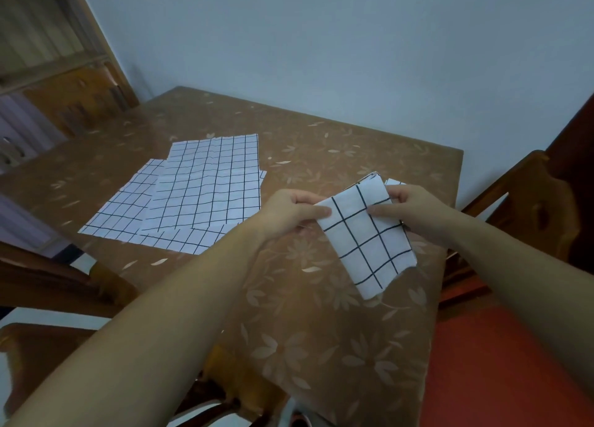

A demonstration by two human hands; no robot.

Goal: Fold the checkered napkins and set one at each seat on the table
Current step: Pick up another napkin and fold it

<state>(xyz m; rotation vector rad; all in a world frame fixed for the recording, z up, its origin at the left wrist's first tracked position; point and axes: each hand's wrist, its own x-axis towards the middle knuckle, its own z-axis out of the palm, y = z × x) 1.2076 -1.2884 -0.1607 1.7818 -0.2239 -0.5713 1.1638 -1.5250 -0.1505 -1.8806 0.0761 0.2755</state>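
Note:
A folded white napkin with black checks [366,237] is held above the right side of the table [321,314]. My left hand [294,211] pinches its upper left corner. My right hand [409,209] grips its upper right edge, thumb on top. The napkin hangs tilted, its lower end close to the tabletop. A pile of unfolded checkered napkins [196,195] lies flat and overlapping at the table's middle left, apart from both hands.
The table wears a brown cloth with a pale leaf pattern. Wooden chairs stand at the right [527,208], the near left [54,282] and the far left [80,99]. A pale wall is behind, red floor at the lower right.

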